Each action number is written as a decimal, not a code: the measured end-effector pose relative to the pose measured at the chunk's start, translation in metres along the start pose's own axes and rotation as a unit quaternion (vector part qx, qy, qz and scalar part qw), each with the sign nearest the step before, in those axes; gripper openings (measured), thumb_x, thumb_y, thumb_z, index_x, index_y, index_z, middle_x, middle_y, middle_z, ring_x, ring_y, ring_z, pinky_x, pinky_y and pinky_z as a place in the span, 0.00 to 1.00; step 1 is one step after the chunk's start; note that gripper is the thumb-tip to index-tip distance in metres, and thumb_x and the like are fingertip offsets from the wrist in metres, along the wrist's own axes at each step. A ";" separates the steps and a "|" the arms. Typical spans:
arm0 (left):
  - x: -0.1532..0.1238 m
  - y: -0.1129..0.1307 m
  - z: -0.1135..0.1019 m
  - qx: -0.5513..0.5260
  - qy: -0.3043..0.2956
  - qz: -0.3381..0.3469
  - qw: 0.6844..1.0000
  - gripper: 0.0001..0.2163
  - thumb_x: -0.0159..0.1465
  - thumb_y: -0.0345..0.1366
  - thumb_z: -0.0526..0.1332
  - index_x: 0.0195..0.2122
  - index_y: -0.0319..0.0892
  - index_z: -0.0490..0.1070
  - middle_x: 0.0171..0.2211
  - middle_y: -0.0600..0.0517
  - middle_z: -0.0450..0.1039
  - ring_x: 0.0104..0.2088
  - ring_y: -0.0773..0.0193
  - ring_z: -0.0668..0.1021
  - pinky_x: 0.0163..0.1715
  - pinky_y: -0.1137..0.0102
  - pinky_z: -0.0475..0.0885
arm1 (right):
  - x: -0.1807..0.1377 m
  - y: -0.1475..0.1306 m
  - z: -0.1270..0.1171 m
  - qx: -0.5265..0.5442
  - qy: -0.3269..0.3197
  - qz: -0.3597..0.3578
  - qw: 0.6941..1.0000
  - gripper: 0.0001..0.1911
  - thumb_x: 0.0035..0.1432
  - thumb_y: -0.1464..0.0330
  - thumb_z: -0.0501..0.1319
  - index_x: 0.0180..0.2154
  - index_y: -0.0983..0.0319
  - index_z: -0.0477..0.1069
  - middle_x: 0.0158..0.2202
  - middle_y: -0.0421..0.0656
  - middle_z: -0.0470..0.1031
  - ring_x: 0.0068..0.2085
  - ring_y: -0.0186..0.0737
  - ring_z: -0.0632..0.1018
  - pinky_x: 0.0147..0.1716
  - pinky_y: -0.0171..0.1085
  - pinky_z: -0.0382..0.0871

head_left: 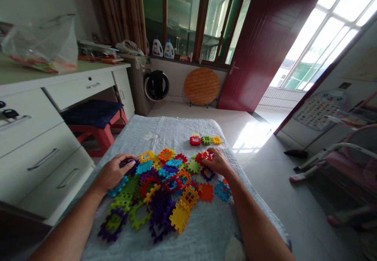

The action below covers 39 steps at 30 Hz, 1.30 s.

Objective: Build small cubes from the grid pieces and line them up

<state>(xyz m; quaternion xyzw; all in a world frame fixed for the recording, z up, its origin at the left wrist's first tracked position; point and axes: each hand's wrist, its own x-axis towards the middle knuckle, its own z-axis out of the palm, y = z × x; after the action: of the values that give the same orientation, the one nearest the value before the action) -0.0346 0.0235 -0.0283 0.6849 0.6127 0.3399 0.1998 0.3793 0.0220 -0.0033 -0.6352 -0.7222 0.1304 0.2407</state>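
A loose heap of notched plastic building blocks in many colours, with a yellow block [180,216] at its front, lies on the cloth-covered surface [203,241]. At the heap's left edge, my left hand [112,172] has its thumb and fingers closed on a purple building block [133,166], partly hidden by them. My right hand [219,163] is at the far right of the heap, its fingers closed on a red building block [204,157]. Beyond it stand three small blocks in a row: red [194,140], green [206,140] and yellow [216,140].
To the left is a white desk [53,81] bearing a clear plastic bag [44,43], with a red stool [103,139] beneath. A washing machine [140,84], a round wooden board [202,86] and a dark red door [250,49] are ahead. A pink chair [350,155] stands right.
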 end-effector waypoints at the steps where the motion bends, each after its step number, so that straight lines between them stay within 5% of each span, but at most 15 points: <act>1: 0.000 0.000 0.000 -0.002 0.000 0.004 1.000 0.20 0.54 0.54 0.58 0.38 0.45 0.74 0.41 0.49 0.76 0.43 0.55 0.77 0.47 0.65 0.70 | 0.000 -0.002 0.000 -0.001 -0.001 0.003 1.000 0.22 0.48 0.59 0.64 0.45 0.60 0.68 0.41 0.45 0.73 0.44 0.43 0.72 0.46 0.40 0.63; 9: 0.000 0.005 -0.001 -0.001 0.007 0.012 1.000 0.21 0.53 0.55 0.58 0.37 0.44 0.74 0.41 0.48 0.76 0.44 0.55 0.77 0.49 0.65 0.70 | 0.004 0.011 -0.003 -0.011 0.067 0.000 0.998 0.26 0.45 0.67 0.61 0.49 0.60 0.65 0.43 0.46 0.73 0.46 0.46 0.71 0.48 0.45 0.62; 15: 0.000 0.002 0.000 -0.002 -0.002 0.004 1.000 0.21 0.54 0.54 0.57 0.39 0.44 0.74 0.42 0.47 0.76 0.45 0.54 0.76 0.49 0.64 0.69 | 0.001 0.034 -0.004 -0.038 0.012 -0.008 0.999 0.32 0.44 0.67 0.63 0.54 0.61 0.62 0.46 0.48 0.73 0.49 0.48 0.70 0.51 0.47 0.60; 24: 0.000 0.003 -0.001 -0.003 0.006 0.009 1.000 0.20 0.54 0.53 0.58 0.37 0.44 0.74 0.41 0.48 0.76 0.43 0.55 0.76 0.48 0.65 0.69 | 0.004 0.032 -0.004 -0.033 0.010 0.001 0.999 0.32 0.45 0.68 0.62 0.54 0.61 0.62 0.46 0.47 0.73 0.48 0.47 0.70 0.49 0.44 0.62; 33: 0.000 0.000 0.001 -0.013 0.007 0.014 1.000 0.18 0.55 0.52 0.57 0.38 0.44 0.73 0.42 0.48 0.75 0.46 0.56 0.75 0.50 0.64 0.68 | 0.036 -0.021 -0.024 -0.051 0.039 -0.095 0.993 0.34 0.46 0.67 0.62 0.57 0.58 0.58 0.51 0.45 0.69 0.50 0.49 0.66 0.50 0.44 0.57; 39: 0.001 -0.001 0.001 -0.006 0.007 0.013 1.000 0.17 0.56 0.51 0.57 0.38 0.45 0.73 0.42 0.49 0.75 0.45 0.56 0.75 0.49 0.66 0.68 | 0.086 -0.067 0.015 -0.080 -0.027 -0.134 0.987 0.35 0.45 0.68 0.62 0.57 0.58 0.59 0.52 0.46 0.68 0.51 0.50 0.64 0.49 0.45 0.54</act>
<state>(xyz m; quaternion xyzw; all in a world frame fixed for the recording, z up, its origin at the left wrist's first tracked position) -0.0350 0.0243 -0.0294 0.6892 0.6029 0.3514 0.1950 0.3076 0.0973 0.0324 -0.5463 -0.8151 0.0556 0.1845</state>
